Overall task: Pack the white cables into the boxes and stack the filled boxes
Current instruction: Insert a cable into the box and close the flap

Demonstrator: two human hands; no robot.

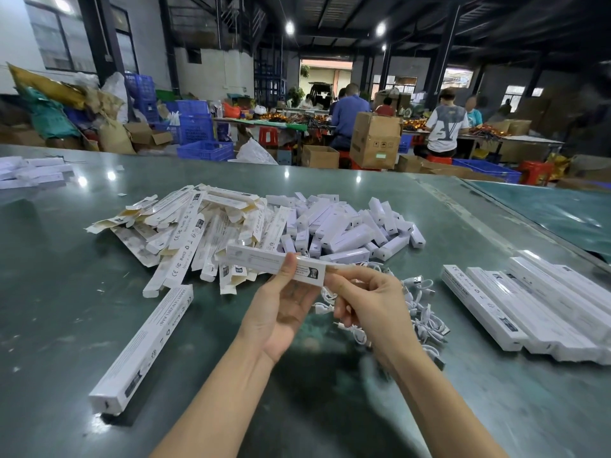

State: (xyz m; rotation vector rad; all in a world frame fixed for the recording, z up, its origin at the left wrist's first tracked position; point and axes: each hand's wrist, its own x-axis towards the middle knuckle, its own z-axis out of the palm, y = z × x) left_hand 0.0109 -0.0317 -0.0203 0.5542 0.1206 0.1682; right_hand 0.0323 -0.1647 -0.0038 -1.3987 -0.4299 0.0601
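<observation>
A long white box (258,260) is held level above the green table (66,309). My left hand (281,305) grips it from below near its right end. My right hand (367,299) pinches that right end with curled fingers. Under and right of my hands lies a tangle of white cables (423,312). Flat unfolded boxes (185,233) are heaped at centre left. Small white blocks (344,226) are piled behind my hands. A row of filled boxes (535,302) lies at the right. One closed box (145,348) lies alone at the left.
More white boxes (33,171) sit at the table's far left edge. A second green table (555,209) adjoins at the right. Beyond the table are cardboard cartons (373,140), blue crates (205,150) and people working at far benches.
</observation>
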